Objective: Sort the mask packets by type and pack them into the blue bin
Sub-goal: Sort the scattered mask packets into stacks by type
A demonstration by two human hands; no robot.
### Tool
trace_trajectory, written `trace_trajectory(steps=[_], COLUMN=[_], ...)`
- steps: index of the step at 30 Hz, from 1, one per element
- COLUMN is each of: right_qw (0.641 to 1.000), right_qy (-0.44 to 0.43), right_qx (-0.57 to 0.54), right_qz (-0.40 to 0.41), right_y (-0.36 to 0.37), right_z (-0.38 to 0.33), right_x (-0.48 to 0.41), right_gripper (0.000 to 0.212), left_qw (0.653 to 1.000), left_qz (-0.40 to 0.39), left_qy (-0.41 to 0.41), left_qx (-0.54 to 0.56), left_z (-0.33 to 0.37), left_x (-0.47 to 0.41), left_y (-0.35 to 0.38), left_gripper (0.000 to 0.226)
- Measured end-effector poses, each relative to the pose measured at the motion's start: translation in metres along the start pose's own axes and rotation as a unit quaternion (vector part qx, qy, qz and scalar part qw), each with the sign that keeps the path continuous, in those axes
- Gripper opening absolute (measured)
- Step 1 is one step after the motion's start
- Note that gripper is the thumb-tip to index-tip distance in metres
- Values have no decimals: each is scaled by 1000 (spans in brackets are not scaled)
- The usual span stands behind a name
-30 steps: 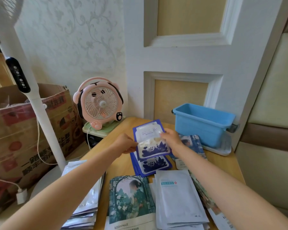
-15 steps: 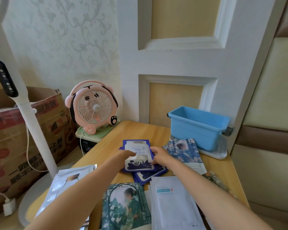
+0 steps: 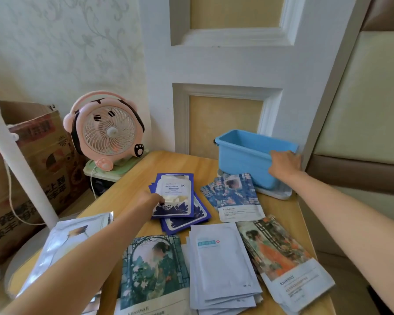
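left hand (image 3: 152,201) pinches the navy packets (image 3: 175,196) by an edge, likely steadying the pile; right hand (image 3: 282,163) grips the bin (image 3: 241,160) rim, far right corner of the desk (image 3: 180,164), probably to draw it closer.

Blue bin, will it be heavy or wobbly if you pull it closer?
Probably light: the blue bin looks like thin plastic, and the part of its inside that shows holds nothing. It may tilt, since the right hand grips only one corner of the rim. It could also slide easily, as it sits on a smooth white tray.
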State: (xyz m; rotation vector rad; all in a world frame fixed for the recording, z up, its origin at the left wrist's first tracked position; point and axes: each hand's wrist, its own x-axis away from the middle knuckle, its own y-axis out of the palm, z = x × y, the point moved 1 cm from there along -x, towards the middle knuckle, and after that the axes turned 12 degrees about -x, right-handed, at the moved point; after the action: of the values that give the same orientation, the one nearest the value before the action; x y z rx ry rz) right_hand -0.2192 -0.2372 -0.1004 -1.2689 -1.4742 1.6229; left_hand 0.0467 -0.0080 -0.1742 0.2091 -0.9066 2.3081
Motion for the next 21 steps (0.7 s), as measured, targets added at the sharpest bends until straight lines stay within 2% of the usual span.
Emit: trace_trajectory(steps=[3, 5, 8, 10, 14, 17, 19, 21], right_qw=[994, 982, 979, 978, 974, 969, 961, 956], right_qy=[-10, -25, -58, -71, -94, -120, -138, -174], right_qx=[-104, -184, -194, -195, -208, -214, -224, -221], right_qz=[15, 19, 7, -1, -8, -37, -83, -86], right_y=[15, 20, 22, 24, 35, 40, 42, 40], right_z=[26, 30, 21, 9, -19, -45, -62, -73], right_x=[1, 1, -7, -12, -24, -36, -45, -48], right_gripper=[24, 16, 2, 1, 7, 6, 13, 43], left_qw=[1000, 999, 998, 996, 993, 992, 995, 995], left_qz=[14, 32, 27, 43, 116, 108, 61, 37], left_qy=[-13, -30, -38, -34, -29, -44, -53, -65], left_qx=[2, 18, 49, 67, 1, -50, -64, -63], left_z=[0, 1, 8, 12, 12, 2, -3, -6], left_x=[-5, -12, -19, -29, -56, -72, -78, -87], left_y=[-2, -9, -26, -38, -61, -70, -69, -68], left_gripper=[13, 25, 25, 24, 21, 17, 35, 55])
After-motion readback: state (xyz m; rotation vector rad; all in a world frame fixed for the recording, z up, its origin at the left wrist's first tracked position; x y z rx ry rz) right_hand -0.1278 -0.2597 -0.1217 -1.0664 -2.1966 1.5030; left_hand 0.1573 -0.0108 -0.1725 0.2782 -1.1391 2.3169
